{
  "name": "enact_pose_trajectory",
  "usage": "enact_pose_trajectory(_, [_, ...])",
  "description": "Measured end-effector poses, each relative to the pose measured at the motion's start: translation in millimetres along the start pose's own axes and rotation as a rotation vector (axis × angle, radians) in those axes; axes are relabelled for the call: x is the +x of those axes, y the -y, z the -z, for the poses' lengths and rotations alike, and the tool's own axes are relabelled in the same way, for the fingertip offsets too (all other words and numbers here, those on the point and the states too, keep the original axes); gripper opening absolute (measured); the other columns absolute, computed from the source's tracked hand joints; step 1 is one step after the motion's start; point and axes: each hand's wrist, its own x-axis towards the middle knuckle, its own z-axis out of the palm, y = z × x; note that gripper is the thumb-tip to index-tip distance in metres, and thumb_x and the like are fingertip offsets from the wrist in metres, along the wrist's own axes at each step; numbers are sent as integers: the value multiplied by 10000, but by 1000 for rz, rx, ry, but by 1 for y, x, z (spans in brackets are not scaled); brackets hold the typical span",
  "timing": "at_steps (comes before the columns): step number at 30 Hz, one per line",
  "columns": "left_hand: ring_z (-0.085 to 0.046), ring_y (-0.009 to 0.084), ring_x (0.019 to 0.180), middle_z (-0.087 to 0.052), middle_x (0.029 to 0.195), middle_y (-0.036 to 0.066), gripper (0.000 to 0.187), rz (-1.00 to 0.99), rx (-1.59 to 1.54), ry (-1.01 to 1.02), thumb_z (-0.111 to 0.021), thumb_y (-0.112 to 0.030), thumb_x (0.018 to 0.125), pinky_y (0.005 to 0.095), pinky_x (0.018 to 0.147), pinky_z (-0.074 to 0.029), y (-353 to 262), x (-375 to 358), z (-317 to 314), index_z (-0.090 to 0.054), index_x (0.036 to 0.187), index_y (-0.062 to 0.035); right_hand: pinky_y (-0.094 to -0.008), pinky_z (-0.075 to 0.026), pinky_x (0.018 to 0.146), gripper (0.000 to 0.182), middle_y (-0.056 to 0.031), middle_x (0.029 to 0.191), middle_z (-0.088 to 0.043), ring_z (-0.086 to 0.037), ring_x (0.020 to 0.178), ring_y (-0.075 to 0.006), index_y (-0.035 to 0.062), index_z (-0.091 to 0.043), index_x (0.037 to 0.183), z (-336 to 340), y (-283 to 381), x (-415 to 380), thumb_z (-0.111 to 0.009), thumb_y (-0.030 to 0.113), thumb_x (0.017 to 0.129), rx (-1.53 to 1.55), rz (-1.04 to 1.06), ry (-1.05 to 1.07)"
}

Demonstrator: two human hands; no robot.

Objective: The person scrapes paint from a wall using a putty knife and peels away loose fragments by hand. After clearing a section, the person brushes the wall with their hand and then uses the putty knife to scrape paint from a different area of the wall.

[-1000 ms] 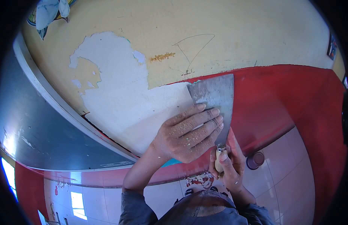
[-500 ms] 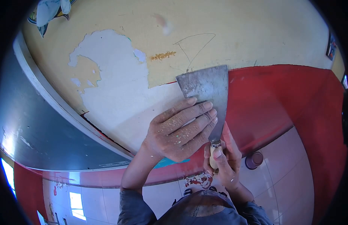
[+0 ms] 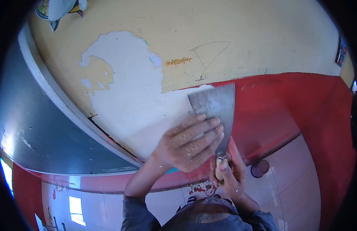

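Note:
My right hand (image 3: 230, 173) is wrapped around the pale handle of a wide paint scraper (image 3: 213, 102). The metal blade points up against the wall, where bare white meets red paint. Across the lower left of the blade lies my left hand (image 3: 192, 142), its fingers stretched out and flecked with paint bits. A large stripped white patch (image 3: 132, 88) spreads up and left of the blade. Cream paint (image 3: 263, 38) covers the upper wall, and red paint (image 3: 270, 104) continues to the right.
A dark green board (image 3: 59, 119) with a light frame borders the work on the left. Paint scraps (image 3: 201, 188) lie on the tiled floor below. A small brown container (image 3: 260, 168) stands near the wall's foot. A picture decoration (image 3: 65, 9) hangs at upper left.
The scraper and both hands have come down a little along the wall, baring a white strip above the blade's edge. The view has shifted slightly.

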Motion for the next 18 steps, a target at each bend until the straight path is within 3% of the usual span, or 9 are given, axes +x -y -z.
enact_pose_trajectory(15, [-647, 188, 963, -686, 932, 18, 312, 8, -48, -62, -696, -296, 643, 374, 914, -501, 6, 13, -4, -723, 885, -100, -183, -372, 453, 603, -79, 855, -510, -424, 533, -49, 59, -108, 1477, -7, 17, -1, -427, 140, 972, -31, 9, -69])
enact_pose_trajectory(16, [-638, 219, 991, -673, 962, 55, 283, 45, -114, -74, -634, -125, 599, 358, 905, -516, 2, 16, -2, -700, 861, -44, -183, -372, 455, 603, -79, 855, -510, -426, 534, -50, 54, -108, 1476, -7, 18, -2, -426, 138, 971, -21, 8, -68])
enact_pose_trajectory(18, [-645, 202, 969, -683, 945, 38, 271, 45, -102, -56, -680, -204, 633, 371, 911, -505, -3, 7, -7, -714, 869, -76, -184, -373, 458, 602, -81, 857, -511, -432, 536, -52, 47, -107, 1474, -6, 16, -4, -426, 135, 971, -17, 6, -66])
